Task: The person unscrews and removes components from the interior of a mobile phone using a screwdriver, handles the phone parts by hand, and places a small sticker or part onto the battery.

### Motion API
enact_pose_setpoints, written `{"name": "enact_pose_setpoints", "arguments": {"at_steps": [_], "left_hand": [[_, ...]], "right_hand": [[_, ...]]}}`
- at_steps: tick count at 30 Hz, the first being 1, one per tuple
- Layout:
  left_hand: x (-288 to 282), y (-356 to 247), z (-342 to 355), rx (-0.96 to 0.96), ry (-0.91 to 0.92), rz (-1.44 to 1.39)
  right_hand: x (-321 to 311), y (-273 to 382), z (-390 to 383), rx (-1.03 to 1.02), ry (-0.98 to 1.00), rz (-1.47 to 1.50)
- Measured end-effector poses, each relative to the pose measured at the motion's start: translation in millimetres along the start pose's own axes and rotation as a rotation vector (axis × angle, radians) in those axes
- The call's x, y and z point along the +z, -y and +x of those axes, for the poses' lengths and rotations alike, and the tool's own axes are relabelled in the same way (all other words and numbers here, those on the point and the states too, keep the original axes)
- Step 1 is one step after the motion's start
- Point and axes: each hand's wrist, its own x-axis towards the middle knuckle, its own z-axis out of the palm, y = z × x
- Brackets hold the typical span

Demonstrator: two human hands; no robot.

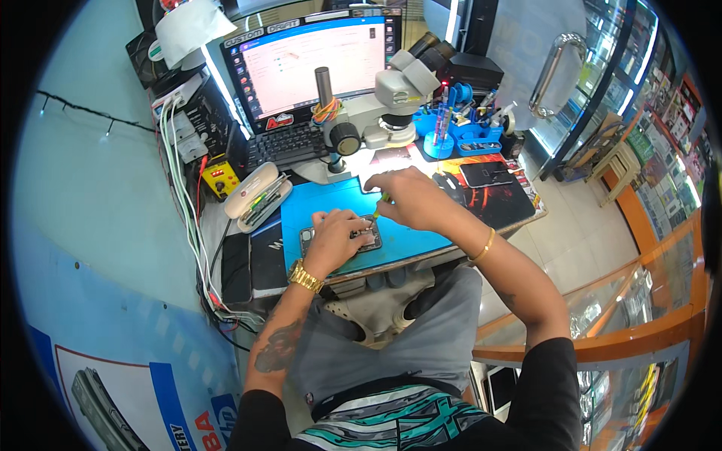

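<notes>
Left hand (336, 236) lies across the opened phone (368, 240), which sits flat on the blue mat (410, 246) near the bench's front edge; fingers curl over it, though whether they pinch anything I cannot tell. Right hand (410, 200) pinches a slim yellow-green tool (375, 215), tip down at the phone's right end. Good practice, I judge: brace the frame lightly, hold the tool steady, keep left fingertips clear of its point.
</notes>
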Motion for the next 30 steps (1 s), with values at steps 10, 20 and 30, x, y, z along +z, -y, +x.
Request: {"name": "enact_pose_setpoints", "arguments": {"at_steps": [10,20,30], "left_hand": [[-7.6,1.3,4.1,-0.063,-0.115,-0.128],[-1.4,14.2,-4.7,-0.107,-0.154,-0.239],[-13.2,12.6,20.1,-0.083,0.256,-0.780]], "right_hand": [[13.7,-1.6,-2.3,0.177,-0.141,0.133],[23.1,6.5,4.4,0.117,-0.132,0.096],[14.7,20.5,19.8,0.115,0.093,-0.157]]}}
